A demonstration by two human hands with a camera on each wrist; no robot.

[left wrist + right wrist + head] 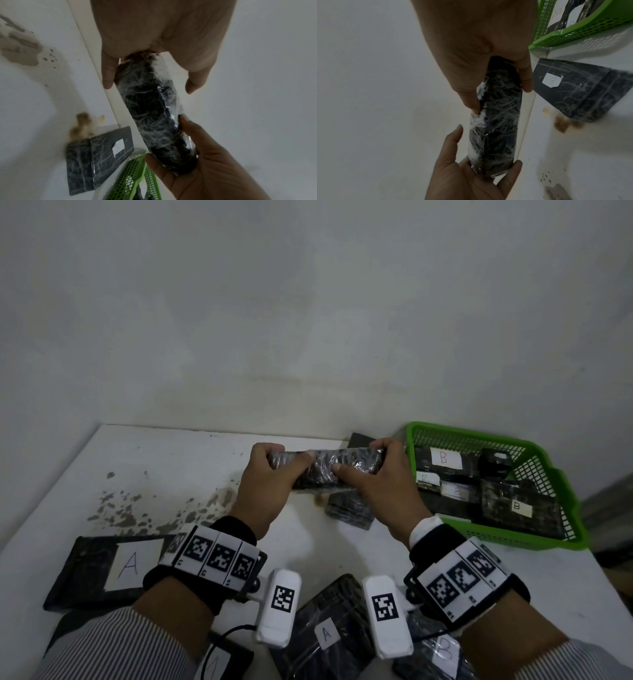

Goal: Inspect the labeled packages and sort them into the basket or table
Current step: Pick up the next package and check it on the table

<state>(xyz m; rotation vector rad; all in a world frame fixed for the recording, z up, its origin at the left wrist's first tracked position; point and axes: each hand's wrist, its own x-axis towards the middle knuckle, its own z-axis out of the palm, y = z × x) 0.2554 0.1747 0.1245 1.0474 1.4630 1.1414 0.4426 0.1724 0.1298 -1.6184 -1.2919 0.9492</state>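
While both hands' fingers clamp a wrapped black package (325, 470), basket (534, 537) packages read "B" (444, 457)

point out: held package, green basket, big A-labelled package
held package (325, 470), head view, wrapped middle between the hands
green basket (534, 537), head view, near rim
A-labelled package (130, 565), head view, its white label

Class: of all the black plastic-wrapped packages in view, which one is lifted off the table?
The black wrapped package gripped endwise by the left hand and right hand; the others lie on the white table or in the green basket.
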